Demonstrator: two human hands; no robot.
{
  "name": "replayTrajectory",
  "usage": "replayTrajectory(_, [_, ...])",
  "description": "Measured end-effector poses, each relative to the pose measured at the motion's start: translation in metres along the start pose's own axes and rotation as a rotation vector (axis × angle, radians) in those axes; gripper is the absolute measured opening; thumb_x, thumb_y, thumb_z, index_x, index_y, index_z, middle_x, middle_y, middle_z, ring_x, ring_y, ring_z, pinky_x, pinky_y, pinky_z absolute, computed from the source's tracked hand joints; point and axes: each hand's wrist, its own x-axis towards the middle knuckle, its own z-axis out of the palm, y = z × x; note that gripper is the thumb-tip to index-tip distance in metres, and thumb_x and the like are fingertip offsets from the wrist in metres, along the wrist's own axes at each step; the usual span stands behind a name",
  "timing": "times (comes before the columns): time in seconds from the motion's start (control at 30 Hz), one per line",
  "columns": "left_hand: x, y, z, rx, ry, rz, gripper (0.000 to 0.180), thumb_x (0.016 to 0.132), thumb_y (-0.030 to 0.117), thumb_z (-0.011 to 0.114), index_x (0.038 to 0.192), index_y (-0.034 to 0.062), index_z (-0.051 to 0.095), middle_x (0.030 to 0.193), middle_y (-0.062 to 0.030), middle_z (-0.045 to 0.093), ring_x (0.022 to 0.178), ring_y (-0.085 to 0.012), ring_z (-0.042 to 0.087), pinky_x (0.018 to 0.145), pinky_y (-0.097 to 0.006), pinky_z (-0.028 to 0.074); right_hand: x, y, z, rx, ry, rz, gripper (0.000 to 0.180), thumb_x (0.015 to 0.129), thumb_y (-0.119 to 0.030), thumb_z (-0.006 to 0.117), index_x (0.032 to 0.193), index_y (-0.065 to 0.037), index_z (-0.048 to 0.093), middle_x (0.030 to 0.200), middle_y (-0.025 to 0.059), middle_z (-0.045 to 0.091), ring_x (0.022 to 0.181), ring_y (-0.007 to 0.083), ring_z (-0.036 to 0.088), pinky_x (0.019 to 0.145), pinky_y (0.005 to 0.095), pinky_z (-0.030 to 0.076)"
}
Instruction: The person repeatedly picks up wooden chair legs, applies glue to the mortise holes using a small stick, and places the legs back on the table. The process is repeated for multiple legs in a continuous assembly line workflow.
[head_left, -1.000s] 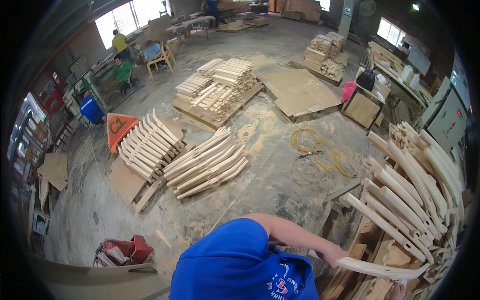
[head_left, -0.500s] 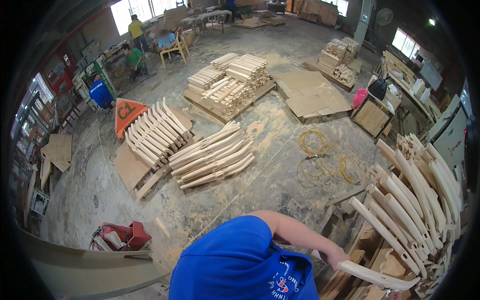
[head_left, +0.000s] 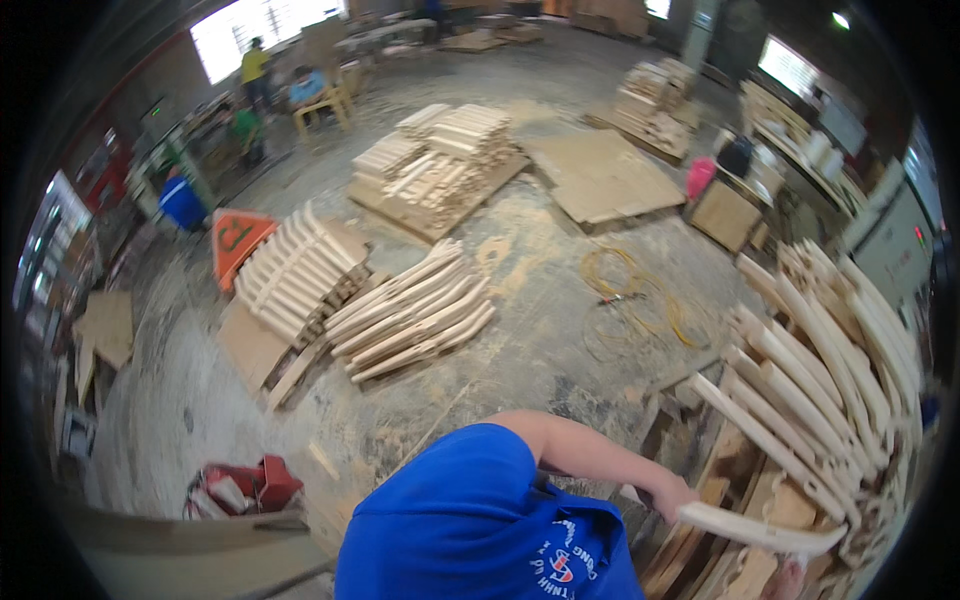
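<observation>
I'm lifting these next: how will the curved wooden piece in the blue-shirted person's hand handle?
The curved wooden piece is probably stiff: it juts from the hand without sagging. Likely fairly light, since one hand grips its end. Its curve may let it rock when set down.

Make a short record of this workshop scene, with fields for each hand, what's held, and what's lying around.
Place: woodshop with a dusty floor
Right hand: grips one end of a curved wooden piece
Left hand: not clearly seen
Right side: leaning pile of similar curved pieces
Floor ahead: stacks of curved pieces, pallet of boards, yellow cord
Lower left: red box
Far back: people near the windows
</observation>
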Motion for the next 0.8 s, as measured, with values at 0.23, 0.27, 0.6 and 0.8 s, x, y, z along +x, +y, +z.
replayTrajectory(0.23, [-0.03,0.058,-0.093,0.432,0.16,-0.246,0.06,0.073,0.024,0.061,0.129,0.0153,0.041,0.082,-0.017,0.065,0.074,-0.0313,0.065,0.066,-0.044,0.052,-0.023,-0.051,-0.008,1.087,0.384,1.04,0.016,0.089,-0.023,0.056,0.091,-0.008,0.06,0.07,-0.005,0.049,0.055,0.0043,0.039,0.047,0.0231,0.034])
replayTrajectory(0.27, [-0.025,0.062,-0.111,0.693,0.227,-0.266,0.057,0.078,0.02,0.057,0.132,0.016,0.039,0.083,-0.0171,0.065,0.075,-0.0304,0.066,0.066,-0.043,0.052,-0.018,-0.064,-0.006,1.013,0.418,1.097,0.015,0.088,-0.024,0.058,0.088,-0.009,0.06,0.067,-0.0051,0.048,0.051,0.0035,0.037,0.044,0.0221,0.031])
replayTrajectory(0.6, [0.004,0.053,-0.126,1.451,0.359,-0.114,0.061,0.082,0.012,0.056,0.138,0.0138,0.033,0.092,-0.0115,0.06,0.079,-0.0266,0.064,0.059,-0.039,0.051,-0.115,-0.138,-0.027,1.34,0.63,1.108,0.012,0.088,-0.014,0.055,0.093,-0.003,0.057,0.064,-0.0047,0.041,0.051,0.0044,0.033,0.044,0.0212,0.029])
replayTrajectory(0.8, [0.001,0.061,-0.113,1.231,0.41,-0.103,0.067,0.079,0.021,0.063,0.138,0.0153,0.032,0.088,-0.0174,0.062,0.077,-0.033,0.065,0.064,-0.043,0.052,-0.119,-0.149,-0.023,1.239,0.566,1.136,0.012,0.086,-0.015,0.056,0.091,-0.004,0.058,0.065,-0.0037,0.045,0.052,0.0044,0.037,0.045,0.0209,0.031])
